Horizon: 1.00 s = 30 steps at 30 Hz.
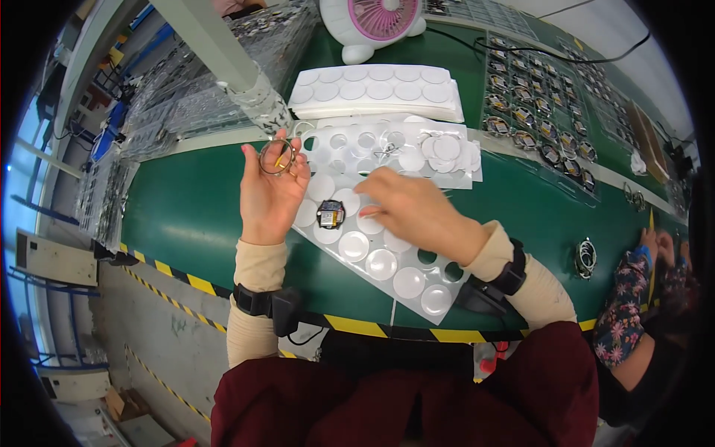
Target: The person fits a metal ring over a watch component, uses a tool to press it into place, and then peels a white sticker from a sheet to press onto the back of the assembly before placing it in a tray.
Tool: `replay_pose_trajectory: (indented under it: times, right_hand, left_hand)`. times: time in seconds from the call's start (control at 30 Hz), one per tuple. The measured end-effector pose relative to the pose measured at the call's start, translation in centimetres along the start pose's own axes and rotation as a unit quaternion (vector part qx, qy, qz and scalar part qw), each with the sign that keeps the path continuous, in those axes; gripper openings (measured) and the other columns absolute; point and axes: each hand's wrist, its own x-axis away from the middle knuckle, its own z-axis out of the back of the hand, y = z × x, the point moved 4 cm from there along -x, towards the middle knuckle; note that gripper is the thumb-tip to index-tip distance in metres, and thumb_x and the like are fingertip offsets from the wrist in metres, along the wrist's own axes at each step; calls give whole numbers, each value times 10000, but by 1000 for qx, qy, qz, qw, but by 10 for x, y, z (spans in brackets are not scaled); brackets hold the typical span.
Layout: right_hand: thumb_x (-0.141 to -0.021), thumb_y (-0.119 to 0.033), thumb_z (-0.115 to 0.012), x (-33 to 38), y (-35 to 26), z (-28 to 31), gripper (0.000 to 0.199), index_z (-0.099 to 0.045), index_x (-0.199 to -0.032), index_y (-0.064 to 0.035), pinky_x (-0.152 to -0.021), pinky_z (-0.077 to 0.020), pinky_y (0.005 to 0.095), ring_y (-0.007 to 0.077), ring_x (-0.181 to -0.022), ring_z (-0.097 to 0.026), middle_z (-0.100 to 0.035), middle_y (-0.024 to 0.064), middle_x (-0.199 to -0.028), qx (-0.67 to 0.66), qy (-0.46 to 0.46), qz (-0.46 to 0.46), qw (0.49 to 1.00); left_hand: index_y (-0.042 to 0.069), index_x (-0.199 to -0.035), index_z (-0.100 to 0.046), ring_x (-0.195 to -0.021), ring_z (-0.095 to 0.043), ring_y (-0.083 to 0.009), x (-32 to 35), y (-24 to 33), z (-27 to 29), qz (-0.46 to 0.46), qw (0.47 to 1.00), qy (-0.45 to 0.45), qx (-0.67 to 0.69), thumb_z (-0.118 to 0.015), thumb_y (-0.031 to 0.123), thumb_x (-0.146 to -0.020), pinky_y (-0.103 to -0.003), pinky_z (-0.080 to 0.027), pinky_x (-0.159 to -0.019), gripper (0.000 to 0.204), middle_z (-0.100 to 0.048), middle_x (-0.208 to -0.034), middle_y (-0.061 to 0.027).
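Observation:
My left hand (269, 197) is raised palm up, its curled fingers and thumb around a thin round metal ring (277, 157) with a small yellow piece showing inside. To its right, my right hand (421, 212) hovers over a sheet of round white stickers (380, 264). Its thumb and forefinger are apart, and nothing shows between them. Between the hands, a small round black module (331, 214) with a silver and yellow inner part lies on the sheet. Several circles of the sheet are gone, leaving green gaps near my right wrist.
Behind are a stack of white sticker sheets (376, 91), loose white discs (445, 149) and a white-pink fan (376, 22). Clear trays of round modules (532, 112) stand at right. A wire-wound ring (585, 258) lies near another person's sleeve (625, 309). A wrapped post (253, 97) rises at left.

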Motion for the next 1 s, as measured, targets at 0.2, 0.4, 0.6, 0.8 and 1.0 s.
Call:
replay_pose_trajectory:
  times: [0.2, 0.4, 0.6, 0.8, 1.0]
  right_hand:
    - [-737, -221, -658, -26, -17, -38, 285, -549, -918, -29, -590, -474, 366, 295, -716, -580, -524, 114, -887, 59, -84, 10, 995]
    - [-736, -214, -657, -30, -13, -47, 267, -538, -891, -33, -588, -470, 358, 298, -719, -587, -551, 122, -866, 66, -101, -77, 990]
    - [-735, -156, -679, -22, -2, -28, 266, -556, -925, -16, -596, -454, 313, 213, -676, -578, -594, 98, -779, -127, -22, -114, 985]
    - [-740, -91, -693, 1, 5, 29, 295, -572, -992, 5, -612, -422, 227, 76, -687, -512, -588, 27, -739, -285, 27, -202, 937]
    - [-783, -109, -649, 24, 22, 53, 218, -599, -956, 14, -594, -407, 203, 64, -670, -497, -596, 25, -736, -285, 97, -201, 932]
  left_hand:
    - [36, -1064, -537, -864, -525, -210, 4, 2, 48, -25, 997, 67, -7, -376, 482, -905, -321, -453, -788, 501, -569, -970, -115]
    - [46, -1026, -532, -849, -525, -210, 0, -9, 61, -6, 993, 113, -32, -366, 486, -906, -330, -453, -789, 486, -567, -933, -112]
    - [57, -1025, -527, -810, -532, -190, 12, -13, 31, -2, 991, 125, -51, -418, 423, -913, -333, -453, -779, 399, -567, -894, -87]
    - [39, -994, -563, -729, -556, -116, 25, -43, -21, 85, 930, -29, -356, -563, 179, -855, -251, -462, -682, 197, -586, -866, -45]
    - [12, -995, -574, -669, -570, -105, 10, -75, -54, 125, 879, -75, -453, -564, 92, -847, -210, -467, -612, 168, -612, -848, -54]
